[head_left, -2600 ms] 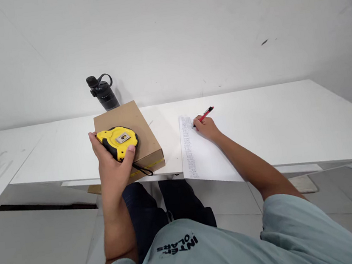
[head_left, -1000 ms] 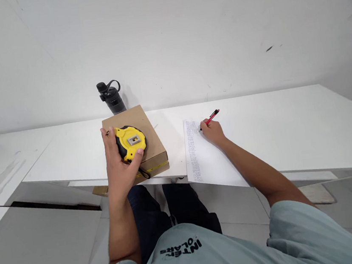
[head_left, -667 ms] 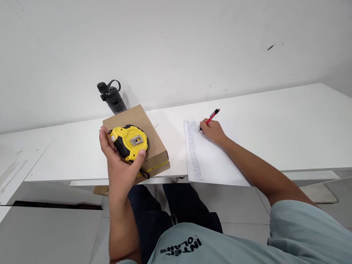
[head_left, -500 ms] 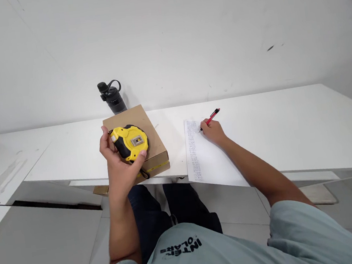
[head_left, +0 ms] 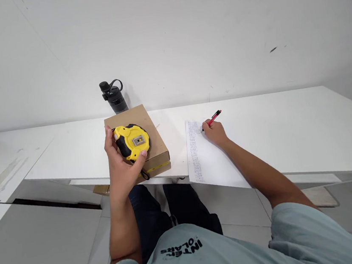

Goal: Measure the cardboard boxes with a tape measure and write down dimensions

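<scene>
My left hand (head_left: 121, 168) is closed around a yellow and black tape measure (head_left: 132, 142), its metal belt clip facing up. The tape measure is over the top of a brown cardboard box (head_left: 149, 126), and a strip of yellow blade shows along the box's near side. A dark wrist strap hangs by my thumb. My right hand (head_left: 216, 132) grips a red and black pen (head_left: 212, 119), its tip at the upper part of a white sheet of paper (head_left: 218, 165). Small blue handwriting fills the sheet's left side.
A black water bottle (head_left: 114, 97) with a carry loop stands behind the box, near the wall (head_left: 184, 41). The narrow white table (head_left: 285, 131) runs along that wall. Under its front edge, a small cardboard piece (head_left: 101, 189) shows at the left.
Both hands keep their grips and stay nearly in place. The whole view has shifted slightly, so everything appears a little farther right.
</scene>
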Demonstrator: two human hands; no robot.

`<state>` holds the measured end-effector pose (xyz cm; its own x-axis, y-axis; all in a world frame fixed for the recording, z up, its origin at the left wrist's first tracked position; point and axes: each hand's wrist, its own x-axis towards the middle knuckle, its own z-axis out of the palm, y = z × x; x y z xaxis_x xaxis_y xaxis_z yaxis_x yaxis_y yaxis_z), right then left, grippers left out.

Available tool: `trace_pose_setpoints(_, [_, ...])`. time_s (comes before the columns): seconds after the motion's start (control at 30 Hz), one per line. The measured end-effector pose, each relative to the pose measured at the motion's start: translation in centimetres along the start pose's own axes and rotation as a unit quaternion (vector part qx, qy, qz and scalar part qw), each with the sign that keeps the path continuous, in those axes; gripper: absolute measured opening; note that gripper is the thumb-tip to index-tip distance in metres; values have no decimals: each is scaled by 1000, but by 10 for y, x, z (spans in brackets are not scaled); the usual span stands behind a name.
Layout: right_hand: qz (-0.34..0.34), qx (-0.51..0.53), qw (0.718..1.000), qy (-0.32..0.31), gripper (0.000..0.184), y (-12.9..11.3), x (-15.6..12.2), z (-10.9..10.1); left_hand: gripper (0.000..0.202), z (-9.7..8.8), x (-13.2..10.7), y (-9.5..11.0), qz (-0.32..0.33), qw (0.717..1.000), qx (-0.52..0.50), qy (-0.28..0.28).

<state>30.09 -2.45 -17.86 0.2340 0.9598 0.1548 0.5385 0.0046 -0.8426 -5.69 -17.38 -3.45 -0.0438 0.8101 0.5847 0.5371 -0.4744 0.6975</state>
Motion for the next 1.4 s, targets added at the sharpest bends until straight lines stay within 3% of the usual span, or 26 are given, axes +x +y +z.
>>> trace_pose_setpoints(0.4, [7, -10, 1000, 22, 34, 0, 0, 1, 109, -6, -1, -3, 20, 998, 41, -34])
trace_pose_setpoints(0.57, [1, -11, 1000, 14, 36, 0, 0, 1, 111, -6, -2, -1, -4, 999, 27, -31])
trace_pose_setpoints(0.83, [-11, -24, 1000, 14, 40, 2, -1, 1, 108, -2, -5, -12, -55, 998, -26, 18])
trace_pose_setpoints(0.93, [-27, -34, 999, 33, 36, 2, -1, 3, 103, 0, -1, -18, -103, 991, -48, 67])
trace_pose_setpoints(1.07, [-45, -52, 996, 63, 30, 4, -2, 0, 103, 0, 2, -20, -141, 986, -47, 79])
trace_pose_setpoints(1.27, [17, -65, 995, 80, 44, 8, 2, -8, 105, 3, 1, -20, -140, 984, -57, 96])
trace_pose_setpoints(1.4, [46, -56, 994, 85, 63, -5, -2, -10, 94, 6, 2, -21, -147, 979, -100, 103])
